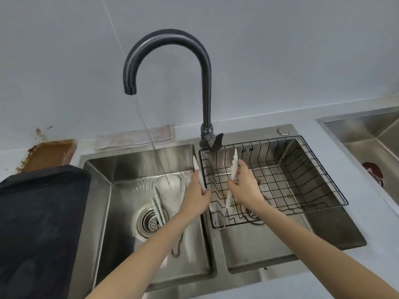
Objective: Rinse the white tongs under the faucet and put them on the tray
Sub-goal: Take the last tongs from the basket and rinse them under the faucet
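One pair of white tongs [233, 164] is held spread apart over the divider between the two basins, tips pointing away and its metal hinge loop low near the basket's front corner. My left hand [197, 195] grips the left arm and my right hand [246, 184] pinches the right arm. A second pair of white tongs [158, 207] lies in the left basin [129, 169] by the drain. The dark faucet [172, 39] runs a thin stream into the left basin, left of the held tongs. The dark tray [43, 212] lies on the counter at the left.
A black wire basket [302, 180] sits in the right basin. A folded cloth [138, 137] lies behind the sink, beside a brown stained patch [49, 154]. Another steel sink [367, 130] is at the far right.
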`<act>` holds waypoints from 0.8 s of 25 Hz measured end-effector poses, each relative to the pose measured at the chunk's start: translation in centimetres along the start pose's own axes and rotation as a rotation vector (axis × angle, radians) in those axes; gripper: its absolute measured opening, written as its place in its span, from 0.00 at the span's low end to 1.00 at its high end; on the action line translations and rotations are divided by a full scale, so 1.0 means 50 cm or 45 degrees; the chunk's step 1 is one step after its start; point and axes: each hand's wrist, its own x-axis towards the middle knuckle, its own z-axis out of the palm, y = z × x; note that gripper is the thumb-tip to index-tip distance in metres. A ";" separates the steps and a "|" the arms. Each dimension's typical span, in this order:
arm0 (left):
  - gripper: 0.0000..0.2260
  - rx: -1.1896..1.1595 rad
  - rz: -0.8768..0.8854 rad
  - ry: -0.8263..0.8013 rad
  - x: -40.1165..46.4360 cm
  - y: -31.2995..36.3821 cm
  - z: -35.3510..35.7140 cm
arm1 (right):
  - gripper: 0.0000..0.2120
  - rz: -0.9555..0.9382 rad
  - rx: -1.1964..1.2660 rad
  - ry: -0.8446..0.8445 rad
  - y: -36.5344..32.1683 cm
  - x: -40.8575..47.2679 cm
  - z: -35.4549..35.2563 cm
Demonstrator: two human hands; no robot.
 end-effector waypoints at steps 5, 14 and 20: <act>0.25 -0.191 -0.153 0.043 -0.006 -0.071 -0.068 | 0.32 -0.084 0.023 -0.065 -0.070 -0.020 0.066; 0.16 -0.641 -0.399 0.125 0.076 -0.155 -0.164 | 0.31 -0.179 0.176 -0.080 -0.167 0.011 0.157; 0.16 -0.546 -0.383 0.160 0.156 -0.155 -0.190 | 0.32 -0.153 0.253 -0.059 -0.190 0.053 0.186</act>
